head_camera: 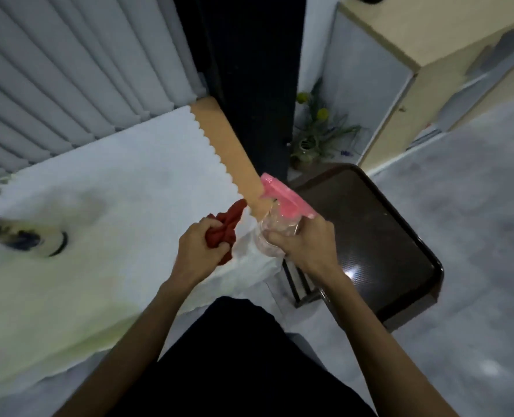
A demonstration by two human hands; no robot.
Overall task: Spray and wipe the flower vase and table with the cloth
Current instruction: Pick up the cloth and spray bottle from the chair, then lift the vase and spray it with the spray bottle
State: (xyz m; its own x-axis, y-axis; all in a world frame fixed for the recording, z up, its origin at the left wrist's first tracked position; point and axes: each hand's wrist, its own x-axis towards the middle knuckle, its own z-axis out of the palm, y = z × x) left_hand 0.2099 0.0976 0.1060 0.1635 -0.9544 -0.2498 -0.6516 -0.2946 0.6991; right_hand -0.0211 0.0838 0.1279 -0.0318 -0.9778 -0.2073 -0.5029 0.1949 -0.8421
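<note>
over table edge (219, 139), cloth (224, 227) and spray bottle (275, 224)

Dark stool (370, 236), potted plant (313, 136) on floor, wooden cabinet (424, 55)

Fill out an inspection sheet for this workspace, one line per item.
Surface: table under a white scallop-edged cloth; bare tan strip along its far edge.
Job's things: blue-patterned flower vase at the table's left, blurred; red cloth; clear spray bottle with pink head.
Clutter: nothing seen.
Grippers: left hand clutches the red cloth; right hand grips the spray bottle.
Cables: nothing seen.
Surroundings: dark chair on the right; potted flowers on the floor; pale cabinet; grey ribbed wall.
</note>
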